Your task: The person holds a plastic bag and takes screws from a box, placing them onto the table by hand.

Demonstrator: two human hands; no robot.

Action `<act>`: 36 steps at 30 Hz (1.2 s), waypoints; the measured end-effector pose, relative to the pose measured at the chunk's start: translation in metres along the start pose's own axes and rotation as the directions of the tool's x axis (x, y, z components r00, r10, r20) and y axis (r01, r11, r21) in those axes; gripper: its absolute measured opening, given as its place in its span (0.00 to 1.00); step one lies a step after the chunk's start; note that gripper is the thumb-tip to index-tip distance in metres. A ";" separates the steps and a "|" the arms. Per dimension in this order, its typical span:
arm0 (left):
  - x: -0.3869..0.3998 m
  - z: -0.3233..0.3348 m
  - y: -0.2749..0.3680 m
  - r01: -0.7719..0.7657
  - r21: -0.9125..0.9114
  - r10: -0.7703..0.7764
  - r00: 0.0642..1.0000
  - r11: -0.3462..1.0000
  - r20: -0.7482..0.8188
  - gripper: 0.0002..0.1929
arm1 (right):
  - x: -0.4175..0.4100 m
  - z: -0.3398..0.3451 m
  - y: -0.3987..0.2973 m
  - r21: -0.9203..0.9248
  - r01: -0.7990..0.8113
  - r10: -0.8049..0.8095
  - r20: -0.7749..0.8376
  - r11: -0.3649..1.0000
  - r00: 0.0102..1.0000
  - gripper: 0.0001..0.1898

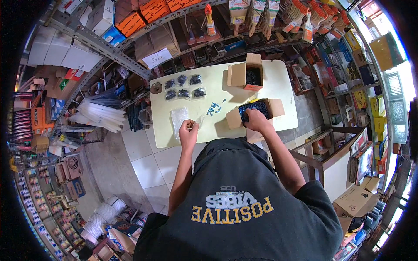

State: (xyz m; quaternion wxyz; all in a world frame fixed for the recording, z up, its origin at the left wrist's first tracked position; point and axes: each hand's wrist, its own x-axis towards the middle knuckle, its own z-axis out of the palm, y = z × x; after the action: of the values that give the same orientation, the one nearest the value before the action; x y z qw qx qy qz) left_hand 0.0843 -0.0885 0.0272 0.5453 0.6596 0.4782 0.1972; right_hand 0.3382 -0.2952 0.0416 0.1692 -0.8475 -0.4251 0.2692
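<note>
My left hand [188, 134] pinches a small clear plastic bag [200, 120] above the front of the pale table [212, 130]. Beside it on the left lies a stack of clear plastic bags [179, 116]. My right hand [257, 120] reaches into an open cardboard box [277, 107] of small blue screw-like pieces [258, 105]; its fingertips are hidden among them. Between the hands, several loose blue pieces [213, 109] are scattered on the tabletop. Farther back, several filled clear bags [183, 94] of dark pieces sit in two rows.
A second open cardboard box [236, 75] with dark screw-like pieces [253, 76] stands at the back right. A brown roll [156, 88] lies at the back left corner. Metal shelving [125, 62] and hanging paintbrushes [256, 16] border the far edge; a wooden frame [313, 158] stands right.
</note>
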 end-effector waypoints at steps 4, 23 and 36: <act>0.000 0.001 0.003 -0.022 0.006 0.022 1.000 1.000 -0.005 0.09 | 0.000 0.000 -0.002 0.037 -0.011 0.010 0.018 0.999 1.000 0.15; -0.012 -0.004 0.011 0.090 -0.030 -0.091 0.995 0.995 -0.038 0.08 | -0.018 -0.050 0.005 0.966 -0.203 0.015 0.208 -0.161 0.978 0.13; -0.020 -0.017 0.004 0.094 -0.049 -0.097 0.993 0.994 -0.068 0.08 | 0.009 0.038 -0.100 0.778 -0.526 -0.036 0.549 -0.345 0.835 0.16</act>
State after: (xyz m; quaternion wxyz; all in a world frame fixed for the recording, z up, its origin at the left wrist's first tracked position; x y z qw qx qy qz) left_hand 0.0632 -0.0959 0.0420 0.5517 0.6160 0.5237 0.2047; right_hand 0.2570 -0.2282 0.0600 0.6240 -0.3753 0.1417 0.6706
